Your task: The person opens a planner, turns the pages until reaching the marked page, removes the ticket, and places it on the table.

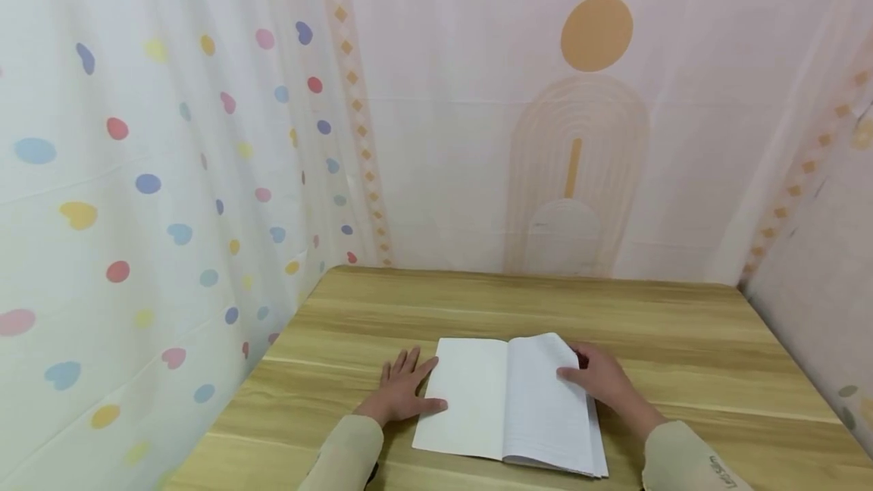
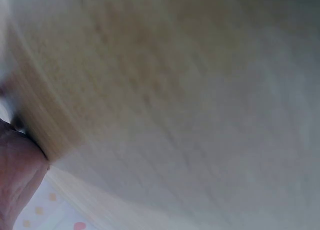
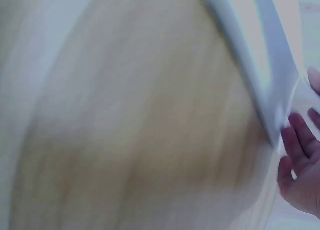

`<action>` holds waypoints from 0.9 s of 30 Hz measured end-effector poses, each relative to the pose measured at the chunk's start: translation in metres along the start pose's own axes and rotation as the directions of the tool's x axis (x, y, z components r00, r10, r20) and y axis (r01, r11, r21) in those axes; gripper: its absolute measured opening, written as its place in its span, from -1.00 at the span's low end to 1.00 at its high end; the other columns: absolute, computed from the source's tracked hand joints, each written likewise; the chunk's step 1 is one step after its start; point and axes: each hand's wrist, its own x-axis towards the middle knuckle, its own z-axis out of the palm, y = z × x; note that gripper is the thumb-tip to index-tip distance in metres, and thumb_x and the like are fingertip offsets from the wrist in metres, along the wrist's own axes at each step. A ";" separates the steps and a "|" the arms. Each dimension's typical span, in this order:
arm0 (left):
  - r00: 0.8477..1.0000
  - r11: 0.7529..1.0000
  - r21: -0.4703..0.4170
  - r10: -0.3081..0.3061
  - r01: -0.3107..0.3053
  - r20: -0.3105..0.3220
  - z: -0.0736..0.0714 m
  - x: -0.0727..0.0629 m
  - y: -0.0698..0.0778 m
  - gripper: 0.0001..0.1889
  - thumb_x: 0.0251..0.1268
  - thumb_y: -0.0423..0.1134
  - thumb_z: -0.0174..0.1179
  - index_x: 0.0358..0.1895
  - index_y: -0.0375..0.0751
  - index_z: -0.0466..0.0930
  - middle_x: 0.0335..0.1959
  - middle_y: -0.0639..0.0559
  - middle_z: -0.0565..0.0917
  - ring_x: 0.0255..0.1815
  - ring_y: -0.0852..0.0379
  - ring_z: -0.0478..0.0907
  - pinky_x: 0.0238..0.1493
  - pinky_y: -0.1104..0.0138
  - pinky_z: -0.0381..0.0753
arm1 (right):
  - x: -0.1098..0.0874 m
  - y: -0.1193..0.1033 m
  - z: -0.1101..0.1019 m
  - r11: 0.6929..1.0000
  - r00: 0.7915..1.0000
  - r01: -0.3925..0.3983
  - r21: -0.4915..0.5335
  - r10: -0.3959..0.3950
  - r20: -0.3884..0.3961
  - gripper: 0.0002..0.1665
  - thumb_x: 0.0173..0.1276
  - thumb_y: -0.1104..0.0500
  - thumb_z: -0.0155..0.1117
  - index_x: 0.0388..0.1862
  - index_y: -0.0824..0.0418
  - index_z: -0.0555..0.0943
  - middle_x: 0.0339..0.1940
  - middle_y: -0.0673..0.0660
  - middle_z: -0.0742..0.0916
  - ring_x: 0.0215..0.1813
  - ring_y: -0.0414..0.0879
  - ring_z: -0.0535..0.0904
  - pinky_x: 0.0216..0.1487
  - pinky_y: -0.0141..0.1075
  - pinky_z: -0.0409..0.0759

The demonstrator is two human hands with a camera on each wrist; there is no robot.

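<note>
An open notebook (image 1: 470, 398) lies on the wooden table, a blank page on its left and a faintly ruled page (image 1: 546, 408) on its right. Fingers spread, my left hand (image 1: 402, 391) rests at the left edge, its thumb on the blank page and the other fingers on the tabletop. My right hand (image 1: 600, 377) pinches the right page near its upper corner, thumb on top and fingers beneath, so that corner is lifted and bent. In the right wrist view the raised sheets (image 3: 260, 54) stand beside the curled fingers of the right hand (image 3: 302, 165).
The wood-grain table (image 1: 327, 324) extends around the notebook on all sides. A curtain with coloured dots (image 1: 170, 173) hangs along the left, and a pale curtain with an arch print (image 1: 443, 135) hangs behind the far edge. The left wrist view mostly shows blurred tabletop (image 2: 150, 89).
</note>
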 end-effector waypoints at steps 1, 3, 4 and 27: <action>1.000 1.000 0.003 0.001 -0.001 0.001 0.000 0.000 0.000 -0.05 0.20 0.33 0.24 0.56 -0.07 0.15 0.59 -0.34 -0.11 0.58 -0.35 -0.29 0.43 -0.29 -0.37 | 0.000 -0.002 -0.001 0.998 0.999 -0.040 0.051 0.040 0.004 -0.36 0.26 0.12 0.46 0.23 0.42 0.54 -0.02 0.31 0.69 -0.04 0.13 0.58 0.01 0.03 0.56; 1.000 1.000 0.008 0.000 0.000 0.002 0.001 0.001 0.000 -0.05 0.21 0.33 0.24 0.56 -0.08 0.15 0.59 -0.34 -0.11 0.58 -0.35 -0.28 0.43 -0.29 -0.36 | 0.002 -0.008 -0.005 0.981 0.993 -0.118 0.154 0.115 0.025 -0.34 0.31 0.14 0.40 0.30 0.42 0.47 -0.03 0.32 0.68 -0.08 0.10 0.57 -0.05 -0.04 0.58; 1.000 1.000 0.011 0.000 0.000 0.003 0.001 0.001 -0.001 -0.05 0.21 0.32 0.24 0.56 -0.08 0.15 0.59 -0.34 -0.11 0.58 -0.35 -0.28 0.43 -0.29 -0.36 | 0.002 -0.011 -0.007 0.971 0.989 -0.146 0.191 0.142 0.035 -0.32 0.34 0.13 0.37 0.34 0.43 0.43 -0.03 0.34 0.67 -0.09 0.10 0.57 -0.07 -0.05 0.58; 0.999 0.995 -0.092 0.036 -0.037 -0.019 -0.003 0.001 -0.009 -0.16 0.25 0.19 0.29 0.52 -0.12 0.25 0.58 -0.36 -0.09 0.58 -0.35 -0.29 0.44 -0.26 -0.38 | -0.005 -0.072 0.036 0.912 0.933 0.244 0.331 -0.314 0.177 -0.43 0.63 0.07 -0.05 0.43 0.42 0.36 0.30 0.37 0.56 0.31 0.23 0.48 0.32 0.11 0.37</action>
